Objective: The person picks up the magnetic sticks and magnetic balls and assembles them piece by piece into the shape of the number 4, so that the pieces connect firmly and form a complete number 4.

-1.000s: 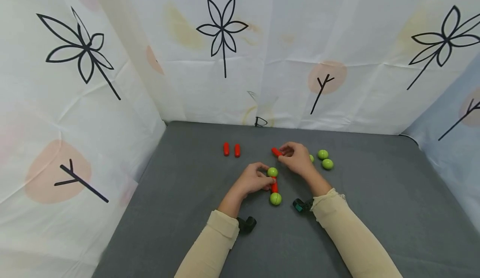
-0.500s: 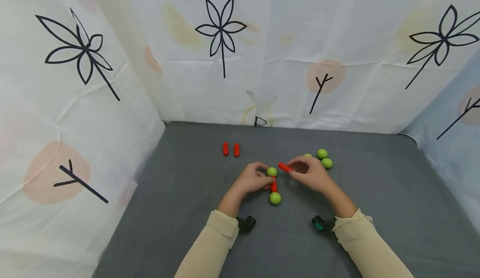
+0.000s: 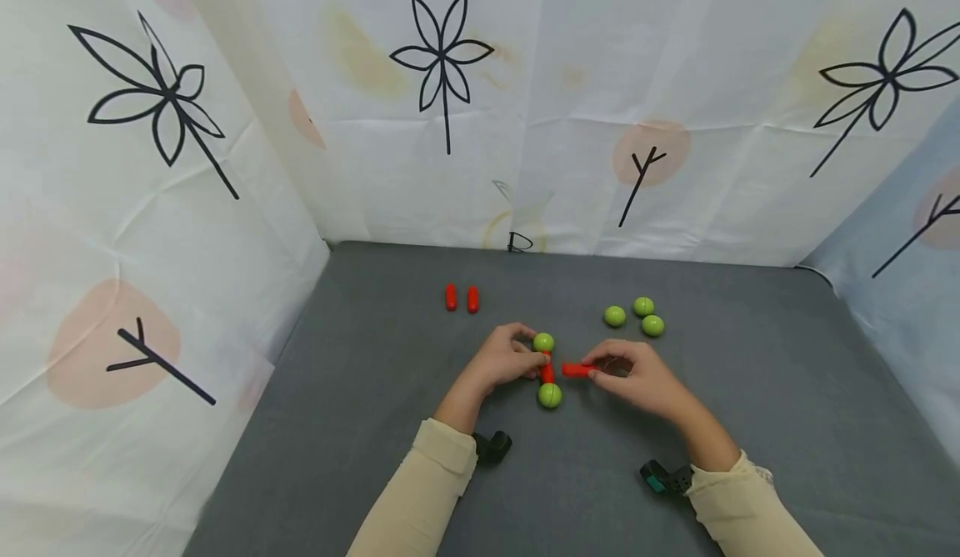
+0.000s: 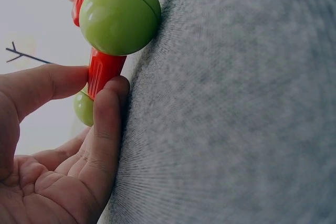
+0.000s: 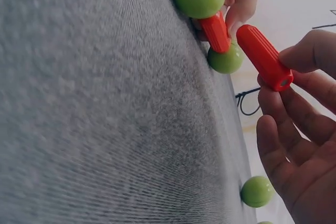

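Note:
My left hand [image 3: 504, 361] pinches a ribbed red rod [image 4: 101, 74] between thumb and fingertips, low over the grey cloth. A glossy green ball sits at each end of that rod: the far ball [image 3: 543, 342] and the near ball [image 3: 550, 396]. Just to the right, my right hand [image 3: 637, 378] pinches a second red rod [image 5: 262, 56] between thumb and fingers. It lies nearly sideways in the head view, its left end pointing at the ball-and-rod piece, with a small gap between them. A grey round spot shows in its end in the right wrist view.
Two loose red rods [image 3: 461, 298] lie side by side toward the back left. At the back right, several green balls [image 3: 643, 307] rest close together on the grey tabletop [image 3: 375, 373]. A patterned white curtain [image 3: 570, 107] stands behind and at the sides.
My right hand has brought its red rod nearer to me and turned it from slanted to nearly sideways, beside the ball-and-rod piece. The left hand stays in place, still pinching its rod.

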The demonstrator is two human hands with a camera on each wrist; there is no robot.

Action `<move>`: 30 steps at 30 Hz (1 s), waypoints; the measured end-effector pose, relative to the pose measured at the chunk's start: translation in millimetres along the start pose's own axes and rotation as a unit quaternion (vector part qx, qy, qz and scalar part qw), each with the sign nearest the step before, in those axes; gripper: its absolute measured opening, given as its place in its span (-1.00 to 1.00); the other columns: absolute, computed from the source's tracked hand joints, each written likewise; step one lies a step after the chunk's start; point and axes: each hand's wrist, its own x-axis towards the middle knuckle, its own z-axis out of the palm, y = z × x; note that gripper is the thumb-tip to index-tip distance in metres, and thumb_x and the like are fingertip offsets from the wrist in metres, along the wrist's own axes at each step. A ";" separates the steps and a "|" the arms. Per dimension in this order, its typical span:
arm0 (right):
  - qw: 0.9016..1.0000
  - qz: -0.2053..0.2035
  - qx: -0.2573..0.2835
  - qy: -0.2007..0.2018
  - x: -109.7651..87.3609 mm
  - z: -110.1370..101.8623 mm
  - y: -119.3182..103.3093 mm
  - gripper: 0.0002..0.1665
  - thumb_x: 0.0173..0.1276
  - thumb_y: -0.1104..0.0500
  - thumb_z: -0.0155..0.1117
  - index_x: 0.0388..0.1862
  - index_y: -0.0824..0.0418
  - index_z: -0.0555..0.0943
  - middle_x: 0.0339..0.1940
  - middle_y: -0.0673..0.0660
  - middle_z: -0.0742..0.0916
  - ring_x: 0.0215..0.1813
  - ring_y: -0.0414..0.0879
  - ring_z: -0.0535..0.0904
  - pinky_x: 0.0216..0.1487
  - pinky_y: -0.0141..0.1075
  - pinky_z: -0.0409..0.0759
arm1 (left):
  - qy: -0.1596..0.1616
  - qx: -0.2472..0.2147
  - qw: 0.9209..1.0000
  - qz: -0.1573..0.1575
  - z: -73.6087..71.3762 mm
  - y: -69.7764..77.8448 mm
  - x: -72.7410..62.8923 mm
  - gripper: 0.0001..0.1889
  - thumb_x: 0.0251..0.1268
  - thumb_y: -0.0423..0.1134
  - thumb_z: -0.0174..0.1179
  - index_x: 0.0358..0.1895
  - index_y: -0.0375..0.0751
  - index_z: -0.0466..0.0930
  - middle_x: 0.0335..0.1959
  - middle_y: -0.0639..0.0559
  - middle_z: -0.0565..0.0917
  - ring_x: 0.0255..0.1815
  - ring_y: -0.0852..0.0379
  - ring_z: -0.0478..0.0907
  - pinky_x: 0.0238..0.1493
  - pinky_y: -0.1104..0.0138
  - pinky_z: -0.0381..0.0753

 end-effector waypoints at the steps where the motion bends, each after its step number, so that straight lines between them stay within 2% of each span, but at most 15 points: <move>1: 1.000 -0.006 0.003 -0.003 -1.0 0.2 -0.7 -0.80 0.42 0.42 0.39 -0.06 0.22 0.79 -0.14 0.15 0.82 -0.20 -0.26 0.69 -0.17 -0.30 0.72 | 0.000 0.001 1.000 0.000 0.0 0.1 0.1 -0.52 0.36 -0.24 0.45 0.29 -0.21 0.58 -0.29 -0.07 0.84 -0.38 0.10 0.76 -0.21 0.25 0.76; 7: 0.999 -0.033 0.025 -0.021 -4.6 1.2 -3.0 -0.79 0.44 0.43 0.38 -0.05 0.22 0.79 -0.14 0.15 0.82 -0.20 -0.21 0.70 -0.14 -0.30 0.73 | -0.001 0.001 1.000 0.002 -0.8 -0.1 0.5 -0.51 0.35 -0.24 0.46 0.29 -0.23 0.58 -0.30 -0.07 0.84 -0.39 0.12 0.75 -0.21 0.25 0.76; 15: 0.998 -0.050 0.020 -0.029 -3.8 3.4 -8.5 -0.77 0.41 0.44 0.40 -0.06 0.19 0.79 -0.14 0.13 0.82 -0.18 -0.21 0.71 -0.11 -0.32 0.74 | 0.001 -0.001 1.000 0.006 -0.7 -1.9 1.2 -0.52 0.35 -0.25 0.46 0.28 -0.24 0.59 -0.31 -0.08 0.84 -0.41 0.13 0.75 -0.23 0.27 0.75; 23: 0.998 -0.056 0.017 -0.031 -2.5 5.3 -15.9 -0.82 0.43 0.41 0.41 -0.07 0.23 0.79 -0.14 0.14 0.82 -0.18 -0.19 0.71 -0.10 -0.29 0.74 | -0.001 -0.001 1.000 0.012 -1.1 -2.2 0.5 -0.53 0.35 -0.25 0.45 0.27 -0.25 0.59 -0.32 -0.09 0.83 -0.41 0.12 0.74 -0.23 0.27 0.75; 30: 0.998 -0.062 0.013 -0.030 -3.1 8.0 -14.1 -0.82 0.43 0.41 0.41 -0.04 0.25 0.77 -0.13 0.12 0.82 -0.16 -0.20 0.72 -0.10 -0.25 0.75 | 0.001 -0.002 1.000 0.010 -0.8 -2.7 0.5 -0.53 0.36 -0.25 0.44 0.27 -0.25 0.58 -0.32 -0.09 0.83 -0.41 0.12 0.75 -0.23 0.26 0.76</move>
